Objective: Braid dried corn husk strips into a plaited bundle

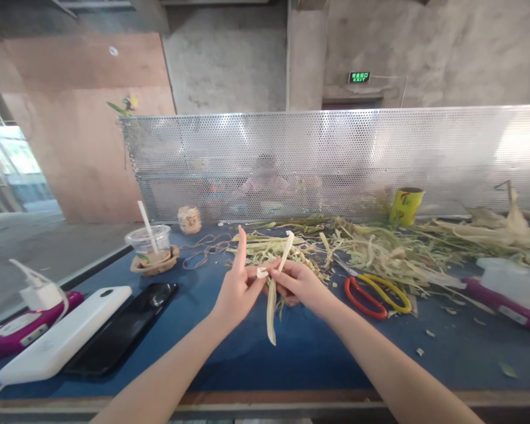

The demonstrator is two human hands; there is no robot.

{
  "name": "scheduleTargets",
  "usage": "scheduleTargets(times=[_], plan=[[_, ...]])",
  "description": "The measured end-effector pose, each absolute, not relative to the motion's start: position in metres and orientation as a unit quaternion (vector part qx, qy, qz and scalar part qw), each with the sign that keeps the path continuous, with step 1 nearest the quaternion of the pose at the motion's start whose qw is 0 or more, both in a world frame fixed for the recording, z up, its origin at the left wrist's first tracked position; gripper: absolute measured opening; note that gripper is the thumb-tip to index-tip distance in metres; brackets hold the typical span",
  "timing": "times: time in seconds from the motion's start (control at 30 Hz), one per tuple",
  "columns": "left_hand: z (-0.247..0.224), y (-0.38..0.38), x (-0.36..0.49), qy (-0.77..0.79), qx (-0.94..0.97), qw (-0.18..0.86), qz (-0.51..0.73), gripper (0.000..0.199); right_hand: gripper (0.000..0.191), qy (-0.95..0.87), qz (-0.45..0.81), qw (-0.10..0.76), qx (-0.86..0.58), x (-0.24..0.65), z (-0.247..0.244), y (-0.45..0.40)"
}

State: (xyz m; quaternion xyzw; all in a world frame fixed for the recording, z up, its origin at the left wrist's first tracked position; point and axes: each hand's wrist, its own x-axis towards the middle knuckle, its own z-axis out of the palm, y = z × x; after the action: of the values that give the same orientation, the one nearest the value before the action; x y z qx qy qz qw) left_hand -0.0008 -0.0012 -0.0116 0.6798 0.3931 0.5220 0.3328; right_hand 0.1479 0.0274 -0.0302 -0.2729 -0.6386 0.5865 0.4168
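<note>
My left hand [236, 294] is closed in a pinch, its index finger pointing up, on a small white curled piece of husk [262, 272]. Close beside it, my right hand [304, 285] pinches a long pale strip of dried corn husk [271, 315]. One end of the strip rises above the fingers and the other hangs down over the table. Whether the curled piece and the strip are joined is hidden by the fingers. Just behind both hands lies a heap of shredded husk [302, 253]. Red-and-yellow-handled scissors [375, 294] lie to the right of my right hand.
On the blue table [300, 359], a black phone [123, 327], white power bank [66, 333], purple power strip [30, 324] and plastic cup [152, 241] stand left. More husks [388, 253], a yellow can [406, 206] and another purple strip [503, 303] are right. A perforated metal screen [291, 153] stands behind.
</note>
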Motion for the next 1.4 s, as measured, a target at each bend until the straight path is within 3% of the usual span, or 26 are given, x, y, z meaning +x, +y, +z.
scheduleTargets(times=[0.23, 0.5, 0.7, 0.9, 1.0, 1.07, 1.17, 1.2, 1.3, 1.4], plan=[[-0.011, 0.002, -0.001, 0.402, 0.651, 0.37, 0.526, 0.093, 0.011, -0.721, 0.465, 0.411, -0.308, 0.144, -0.03, 0.024], [-0.015, 0.011, -0.001, 0.411, 0.647, 0.425, 0.482, 0.092, 0.009, -0.769, 0.347, 0.412, -0.346, 0.147, -0.037, 0.029], [-0.018, 0.012, -0.004, 0.407, 0.662, 0.368, 0.511, 0.097, 0.029, -0.731, 0.368, 0.468, -0.333, 0.147, -0.039, 0.033], [-0.014, 0.009, -0.005, 0.368, 0.702, 0.384, 0.474, 0.104, 0.082, -0.685, 0.452, 0.473, -0.322, 0.141, -0.042, 0.029], [-0.013, 0.009, -0.007, 0.347, 0.719, 0.399, 0.451, 0.099, 0.093, -0.698, 0.442, 0.458, -0.328, 0.145, -0.04, 0.027], [-0.013, 0.011, -0.009, 0.349, 0.723, 0.377, 0.462, 0.092, 0.079, -0.736, 0.383, 0.442, -0.339, 0.151, -0.036, 0.027], [-0.014, 0.016, -0.012, 0.368, 0.718, 0.358, 0.47, 0.09, 0.021, -0.813, 0.26, 0.368, -0.367, 0.162, -0.026, 0.026], [-0.014, 0.017, -0.013, 0.378, 0.714, 0.362, 0.466, 0.091, 0.014, -0.833, 0.225, 0.34, -0.375, 0.166, -0.022, 0.026], [-0.014, 0.02, -0.013, 0.394, 0.695, 0.398, 0.451, 0.097, 0.025, -0.861, 0.173, 0.294, -0.377, 0.176, -0.012, 0.027], [-0.015, 0.021, -0.012, 0.397, 0.678, 0.434, 0.441, 0.094, 0.024, -0.857, 0.211, 0.295, -0.366, 0.183, -0.009, 0.029]])
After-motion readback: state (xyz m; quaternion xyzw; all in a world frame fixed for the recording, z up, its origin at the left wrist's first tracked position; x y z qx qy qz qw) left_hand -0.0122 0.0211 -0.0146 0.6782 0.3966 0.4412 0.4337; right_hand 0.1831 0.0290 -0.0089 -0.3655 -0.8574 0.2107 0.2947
